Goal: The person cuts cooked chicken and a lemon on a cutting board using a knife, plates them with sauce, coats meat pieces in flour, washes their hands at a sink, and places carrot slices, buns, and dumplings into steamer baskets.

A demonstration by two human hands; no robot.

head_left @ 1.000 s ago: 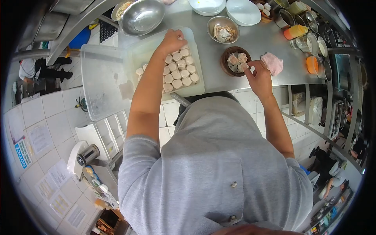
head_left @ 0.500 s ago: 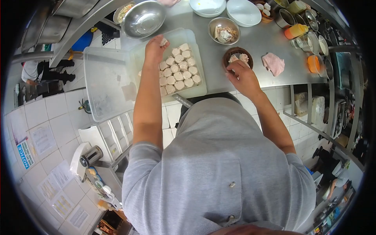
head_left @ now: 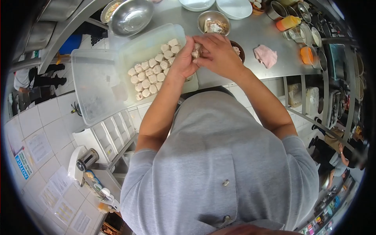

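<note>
My left hand point(head_left: 185, 59) and my right hand point(head_left: 220, 52) meet over the right edge of a clear plastic tub point(head_left: 124, 50). Between their fingers is a pale dumpling point(head_left: 196, 51), partly covered by both hands. Rows of similar open-topped dumplings point(head_left: 145, 75) stand in the tub, left of my left hand. Just behind my right hand is a small brown round steamer basket point(head_left: 242, 53) with some dumpling pieces in it, mostly hidden. A steel bowl point(head_left: 201, 18) of filling with something white on top sits beyond my hands.
A large steel bowl point(head_left: 132, 17) stands at the back left, two white bowls point(head_left: 234, 8) at the back. A pink cloth point(head_left: 265, 56) lies to the right, near a sauce bottle point(head_left: 288, 23) and several containers. The tub's lid point(head_left: 94, 84) overhangs the left. Other people are in the background.
My left hand has come right from over the tub, and my right hand has left the steamer basket. Both now close around one dumpling. The view has shifted slightly.
</note>
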